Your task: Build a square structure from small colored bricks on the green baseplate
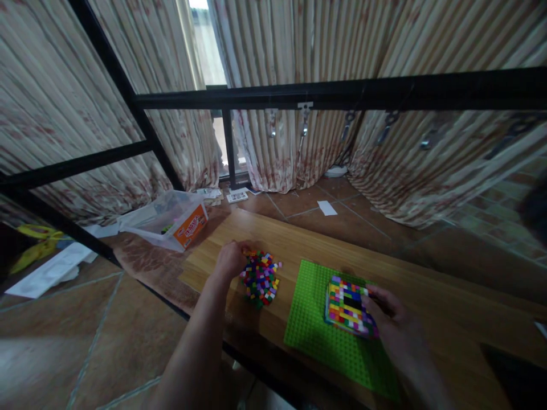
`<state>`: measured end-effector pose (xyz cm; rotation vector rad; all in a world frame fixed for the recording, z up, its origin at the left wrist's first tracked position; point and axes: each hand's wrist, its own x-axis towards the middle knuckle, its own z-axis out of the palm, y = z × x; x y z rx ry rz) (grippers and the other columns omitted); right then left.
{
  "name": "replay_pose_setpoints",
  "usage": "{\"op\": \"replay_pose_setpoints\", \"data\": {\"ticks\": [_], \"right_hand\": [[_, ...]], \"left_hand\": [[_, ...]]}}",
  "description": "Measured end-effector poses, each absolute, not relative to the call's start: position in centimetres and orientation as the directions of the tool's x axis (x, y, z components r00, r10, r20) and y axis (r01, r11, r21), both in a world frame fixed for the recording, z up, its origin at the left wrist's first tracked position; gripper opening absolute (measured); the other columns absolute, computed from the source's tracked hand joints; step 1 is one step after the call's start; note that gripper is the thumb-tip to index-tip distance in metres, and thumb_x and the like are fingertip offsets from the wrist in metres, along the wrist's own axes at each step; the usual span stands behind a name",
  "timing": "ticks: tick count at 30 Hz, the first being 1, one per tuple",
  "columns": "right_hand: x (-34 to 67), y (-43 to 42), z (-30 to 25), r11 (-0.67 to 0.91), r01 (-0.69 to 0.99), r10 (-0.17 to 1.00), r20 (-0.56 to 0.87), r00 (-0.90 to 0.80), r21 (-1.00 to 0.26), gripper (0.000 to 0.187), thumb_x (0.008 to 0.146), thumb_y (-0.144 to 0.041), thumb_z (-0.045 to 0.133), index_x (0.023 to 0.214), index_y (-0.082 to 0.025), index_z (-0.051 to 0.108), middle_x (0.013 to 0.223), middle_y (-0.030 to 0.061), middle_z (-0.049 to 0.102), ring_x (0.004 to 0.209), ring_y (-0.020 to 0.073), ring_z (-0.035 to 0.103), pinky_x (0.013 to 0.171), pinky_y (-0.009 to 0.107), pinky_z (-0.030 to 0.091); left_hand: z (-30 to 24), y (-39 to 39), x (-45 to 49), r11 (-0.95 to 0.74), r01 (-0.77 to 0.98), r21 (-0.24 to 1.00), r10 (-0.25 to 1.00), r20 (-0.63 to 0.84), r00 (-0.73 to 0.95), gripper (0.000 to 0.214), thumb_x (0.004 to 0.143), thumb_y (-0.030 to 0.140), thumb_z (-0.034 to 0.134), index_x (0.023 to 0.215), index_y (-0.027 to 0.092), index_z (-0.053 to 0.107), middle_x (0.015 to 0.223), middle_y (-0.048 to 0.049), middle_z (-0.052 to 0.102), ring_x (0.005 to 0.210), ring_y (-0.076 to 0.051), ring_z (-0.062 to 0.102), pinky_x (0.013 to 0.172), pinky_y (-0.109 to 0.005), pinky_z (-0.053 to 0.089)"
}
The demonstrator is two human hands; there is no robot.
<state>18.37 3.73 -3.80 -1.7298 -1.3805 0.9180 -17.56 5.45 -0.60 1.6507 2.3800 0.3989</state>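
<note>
A loose pile of small multicoloured toy bricks [261, 277] lies on the wooden tabletop. At the pile's upper left edge is my left hand [232, 259], its fingers curled down among the bricks; what they pinch, if anything, is too small to make out. A green studded baseplate [307, 324] lies to the right of the pile. On it stands a low square build of coloured bricks [342, 312] with a dark opening in its middle. My right hand [391, 313] is closed at the build's right side, thumb and fingers together over its edge. Its fingertips are partly hidden.
A clear plastic box [166, 219] with an orange label stands beyond the table's left end. A black metal frame [299, 95] with hanging clips crosses ahead, before striped curtains [294, 148]. White paper [327, 208] lies on the tiled floor. A dark object [513, 370] is at the lower right.
</note>
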Motion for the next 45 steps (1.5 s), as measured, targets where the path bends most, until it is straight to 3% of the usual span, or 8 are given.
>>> {"op": "replay_pose_setpoints", "data": {"ticks": [14,16,17,19,21,26,31,45], "right_hand": [[18.2,3.5,-3.1,-0.114,0.458,0.988,-0.051,0.148,-0.881,0.047,0.073,-0.055,0.061,0.103,-0.019,0.069,0.099,0.0106,0.074,0.088,0.0294,0.07,0.077,0.042,0.053],[17.8,3.3,-2.5,-0.123,0.399,0.983,-0.056,0.174,-0.909,0.046,0.074,-0.053,0.061,0.104,-0.019,0.068,0.097,0.0105,0.075,0.086,0.0279,0.07,0.073,0.039,0.054],[17.5,3.2,-2.2,-0.126,0.369,0.977,-0.051,0.206,-0.921,0.045,0.075,-0.053,0.061,0.104,-0.018,0.069,0.096,0.0104,0.075,0.084,0.0271,0.07,0.071,0.038,0.055],[16.9,2.9,-1.4,-0.092,0.324,0.963,-0.001,0.269,-0.942,0.043,0.077,-0.051,0.06,0.103,-0.018,0.069,0.096,0.0103,0.074,0.083,0.0258,0.07,0.071,0.037,0.055],[16.2,2.6,-0.8,-0.005,0.283,0.944,0.089,0.317,-0.959,0.039,0.078,-0.049,0.061,0.098,-0.018,0.07,0.094,0.0093,0.074,0.083,0.0244,0.069,0.073,0.037,0.054],[14.5,2.0,0.1,0.135,0.075,0.976,0.146,0.163,-0.988,0.025,0.08,-0.042,0.065,0.092,-0.021,0.072,0.086,0.0037,0.073,0.078,0.0185,0.066,0.074,0.032,0.053],[13.6,1.4,0.3,0.154,-0.03,0.987,0.153,0.04,-0.988,0.021,0.079,-0.036,0.068,0.095,-0.022,0.071,0.083,0.0015,0.071,0.076,0.0155,0.064,0.07,0.028,0.052],[13.5,1.6,0.6,0.104,-0.118,0.994,0.098,0.058,-0.988,0.016,0.074,-0.036,0.07,0.079,-0.021,0.072,0.073,0.0012,0.072,0.068,0.0153,0.064,0.066,0.028,0.053]], "left_hand": [[-0.1,5.1,-17.5,0.341,0.851,0.399,0.923,0.027,-0.383,0.018,0.08,0.017,0.052,0.088,0.017,0.068,0.088,-0.0099,0.072,0.086,-0.022,0.065,0.074,-0.029,0.047],[0.8,4.7,-16.9,0.289,0.808,0.514,0.929,0.055,-0.367,0.014,0.08,0.021,0.054,0.086,0.016,0.066,0.085,-0.0076,0.072,0.08,-0.02,0.065,0.07,-0.028,0.048],[1.1,4.6,-16.2,0.228,0.733,0.641,0.933,0.072,-0.353,0.013,0.078,0.023,0.057,0.085,0.016,0.066,0.082,-0.0063,0.071,0.077,-0.019,0.065,0.068,-0.026,0.048],[1.6,4.2,-14.2,0.08,0.455,0.887,0.953,0.065,-0.296,0.016,0.074,0.028,0.064,0.082,0.015,0.064,0.076,-0.0033,0.069,0.069,-0.016,0.064,0.063,-0.025,0.048],[1.8,3.8,-11.4,0.013,0.171,0.985,0.981,0.02,-0.193,0.019,0.073,0.032,0.067,0.082,0.015,0.064,0.073,-0.0016,0.068,0.069,-0.015,0.064,0.065,-0.025,0.05],[1.7,2.7,-4.1,0.001,-0.106,0.994,0.999,-0.006,-0.05,0.015,0.07,0.024,0.073,0.081,0.016,0.069,0.077,-0.001,0.07,0.074,-0.013,0.063,0.075,-0.026,0.051],[1.8,2.2,-1.0,0.029,-0.159,0.987,0.999,-0.023,0.037,0.015,0.071,0.023,0.073,0.083,0.015,0.071,0.078,-0.0019,0.071,0.075,-0.014,0.063,0.075,-0.026,0.051],[1.6,2.3,0.1,0.018,-0.156,0.988,0.996,-0.005,0.088,0.016,0.071,0.027,0.074,0.078,0.014,0.069,0.073,-0.0023,0.068,0.069,-0.013,0.061,0.07,-0.025,0.05]]}}
